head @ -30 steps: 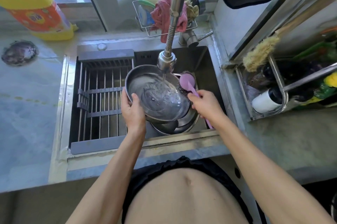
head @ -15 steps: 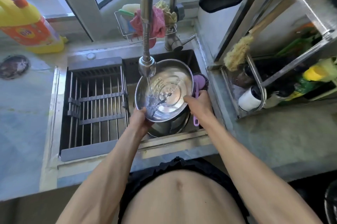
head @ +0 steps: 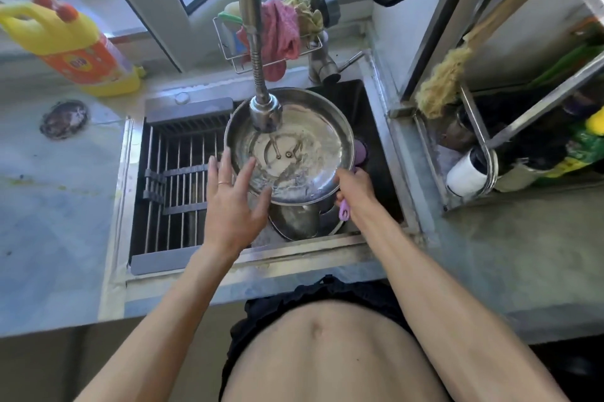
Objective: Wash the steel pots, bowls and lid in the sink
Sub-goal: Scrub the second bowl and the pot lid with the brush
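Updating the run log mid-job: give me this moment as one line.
phase: rinsing | steel lid under faucet head | left hand open on lid rim | right hand holds lid rim, purple brush | pots below in sink

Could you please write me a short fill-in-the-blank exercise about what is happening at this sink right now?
1. The steel lid is held under the ____ head.
2. The left hand lies with straight fingers on the lid's ____ edge.
3. The right hand grips a brush whose handle is ____.
4. The detergent bottle on the counter is mostly ____.

Missing words: faucet; left; purple; yellow
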Tool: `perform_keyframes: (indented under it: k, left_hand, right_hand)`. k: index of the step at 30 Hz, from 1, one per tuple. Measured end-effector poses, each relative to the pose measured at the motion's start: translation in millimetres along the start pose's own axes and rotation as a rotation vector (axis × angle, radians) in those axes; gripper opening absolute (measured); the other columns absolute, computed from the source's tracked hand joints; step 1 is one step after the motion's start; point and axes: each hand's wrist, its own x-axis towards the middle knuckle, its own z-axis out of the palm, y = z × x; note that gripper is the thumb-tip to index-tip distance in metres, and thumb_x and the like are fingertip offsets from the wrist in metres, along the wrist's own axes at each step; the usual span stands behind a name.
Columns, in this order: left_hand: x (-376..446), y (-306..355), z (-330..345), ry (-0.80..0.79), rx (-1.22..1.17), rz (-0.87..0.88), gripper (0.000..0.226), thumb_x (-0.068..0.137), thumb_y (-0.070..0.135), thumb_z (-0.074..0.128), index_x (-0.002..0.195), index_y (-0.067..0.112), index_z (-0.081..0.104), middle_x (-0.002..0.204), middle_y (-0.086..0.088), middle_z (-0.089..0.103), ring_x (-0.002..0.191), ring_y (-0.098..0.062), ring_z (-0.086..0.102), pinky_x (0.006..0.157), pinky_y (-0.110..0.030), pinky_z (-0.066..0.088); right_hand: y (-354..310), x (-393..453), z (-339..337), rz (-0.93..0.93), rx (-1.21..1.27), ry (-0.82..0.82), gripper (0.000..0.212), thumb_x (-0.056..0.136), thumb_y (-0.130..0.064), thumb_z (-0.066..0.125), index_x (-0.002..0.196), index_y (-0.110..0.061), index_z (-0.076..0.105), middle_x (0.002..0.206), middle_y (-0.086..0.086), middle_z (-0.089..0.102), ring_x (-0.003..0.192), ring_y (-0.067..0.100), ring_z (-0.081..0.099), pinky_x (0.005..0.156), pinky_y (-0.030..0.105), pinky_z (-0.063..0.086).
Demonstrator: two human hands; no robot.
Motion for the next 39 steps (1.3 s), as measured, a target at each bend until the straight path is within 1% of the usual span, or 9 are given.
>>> perform_keyframes:
  k: [3, 6, 8, 13, 16, 22, 27, 32, 39]
  left_hand:
    - [-1, 8, 7, -0.095, 0.384, 0.329, 0.057, 0.092, 0.060, 0.054, 0.138, 0.027, 0.062, 0.156, -0.012, 0.047, 0.152, -0.040, 0.026, 0.123, -0.061, 0.000]
    - [6, 22, 25, -0.095, 0.361, 0.481, 0.021, 0.090, 0.031, 0.072, 0.105, 0.017, 0.075, 0.100, -0.006, 0.076, 0.105, -0.034, 0.071, 0.111, -0.067, 0.035]
    - [11, 31, 32, -0.033, 0.209, 0.466, 0.012, 0.089, 0.019, 0.061, 0.085, 0.013, 0.071, 0.072, -0.003, 0.072, 0.069, -0.030, 0.071, 0.081, -0.045, 0.053]
    - [14, 48, 34, -0.057, -0.272, 0.016, 0.014, 0.094, 0.005, 0.061, 0.083, 0.009, 0.069, 0.070, -0.003, 0.067, 0.064, -0.026, 0.062, 0.061, -0.035, 0.046]
    - [16, 50, 27, -0.034, -0.628, -0.404, 0.023, 0.102, 0.012, 0.057, 0.081, 0.008, 0.065, 0.074, -0.007, 0.062, 0.068, -0.024, 0.057, 0.064, -0.037, 0.048]
    - [26, 43, 16, 0.103, -1.074, -0.948, 0.027, 0.092, 0.010, 0.049, 0.066, 0.018, 0.051, 0.064, -0.002, 0.055, 0.060, -0.018, 0.057, 0.059, -0.030, 0.050]
    - [37, 22, 20, 0.141, -1.313, -1.106, 0.007, 0.070, 0.033, 0.060, 0.071, 0.026, 0.057, 0.096, -0.003, 0.067, 0.088, -0.025, 0.070, 0.096, -0.052, 0.056]
    - [41, 32, 17, 0.193, -1.252, -1.153, 0.020, 0.083, 0.039, 0.072, 0.084, 0.019, 0.071, 0.090, -0.002, 0.077, 0.082, -0.024, 0.075, 0.080, -0.043, 0.064]
    - [47, 28, 28, 0.158, -1.186, -1.164, 0.037, 0.088, 0.049, 0.072, 0.089, 0.012, 0.073, 0.088, -0.009, 0.079, 0.084, -0.029, 0.076, 0.087, -0.048, 0.062]
  right_hand:
    - [-6, 0, 4, 0.004, -0.011, -0.013, 0.012, 0.086, -0.013, 0.051, 0.098, -0.009, 0.052, 0.058, 0.006, 0.046, 0.038, 0.012, 0.038, 0.041, 0.021, 0.031]
    - [-12, -2, 2, 0.008, -0.041, -0.019, 0.009, 0.086, -0.018, 0.053, 0.090, -0.010, 0.052, 0.056, 0.004, 0.045, 0.041, 0.013, 0.040, 0.043, 0.022, 0.033]
    - [-17, -8, -9, -0.004, -0.083, -0.015, 0.018, 0.087, -0.027, 0.058, 0.087, -0.009, 0.055, 0.055, 0.003, 0.047, 0.040, 0.013, 0.042, 0.042, 0.020, 0.033]
    - [-33, -17, -35, -0.124, -0.248, -0.003, 0.056, 0.091, -0.062, 0.051, 0.088, -0.006, 0.062, 0.060, 0.007, 0.064, 0.038, 0.015, 0.048, 0.040, 0.021, 0.035]
    - [-38, -13, -41, -0.251, -0.289, -0.063, 0.043, 0.101, -0.048, 0.042, 0.089, -0.010, 0.060, 0.071, 0.006, 0.072, 0.035, 0.012, 0.044, 0.039, 0.021, 0.035]
    - [-36, -18, -47, -0.489, -0.417, -0.215, 0.029, 0.103, -0.028, 0.046, 0.094, -0.009, 0.066, 0.059, 0.004, 0.057, 0.040, 0.013, 0.048, 0.044, 0.025, 0.041]
    - [-41, -26, -38, -0.506, -0.720, -0.424, 0.031, 0.105, -0.028, 0.040, 0.129, -0.030, 0.060, 0.071, 0.000, 0.060, 0.060, 0.017, 0.057, 0.059, 0.036, 0.049]
    - [-49, -23, -25, -0.788, -0.979, -0.190, 0.031, 0.104, -0.032, 0.037, 0.118, -0.018, 0.061, 0.089, 0.015, 0.068, 0.076, 0.034, 0.060, 0.061, 0.037, 0.042]
    - [-55, -39, 9, -0.901, -1.197, -0.259, 0.024, 0.099, -0.023, 0.044, 0.111, -0.026, 0.065, 0.096, 0.011, 0.067, 0.087, 0.035, 0.065, 0.065, 0.038, 0.046]
